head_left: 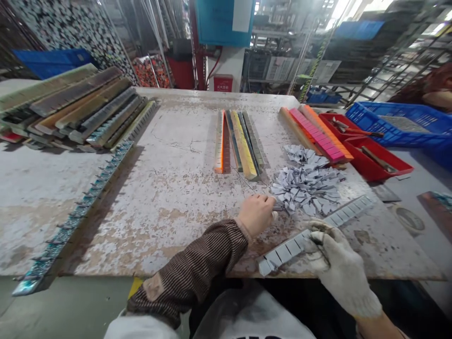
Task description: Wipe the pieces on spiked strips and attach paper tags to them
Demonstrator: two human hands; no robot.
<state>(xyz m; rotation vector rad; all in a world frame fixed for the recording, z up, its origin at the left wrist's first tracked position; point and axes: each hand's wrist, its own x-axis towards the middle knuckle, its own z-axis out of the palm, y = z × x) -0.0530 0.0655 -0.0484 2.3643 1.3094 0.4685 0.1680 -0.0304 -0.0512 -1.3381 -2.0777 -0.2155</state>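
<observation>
My left hand [257,215], bare under a striped brown sleeve, is closed around a small dark grey piece [278,208] at the edge of the pile. That pile is a heap of thin grey slivers [307,186] lying on the worn table [158,188]. My right hand [335,263] wears a white knitted glove, soiled at the fingertips. Its fingers are curled together over the middle of a long light-grey slotted bar [287,251], hiding part of it. What they pinch, if anything, is hidden. The bar lies slantwise near the front edge.
Several slotted bars [243,141] lie mid-table, with pink and orange bars [319,134] to their right. Red bins [376,157] and a blue crate [399,125] stand right. Stacked bars [77,103] and a bar with protruding dark pieces [79,212] are left.
</observation>
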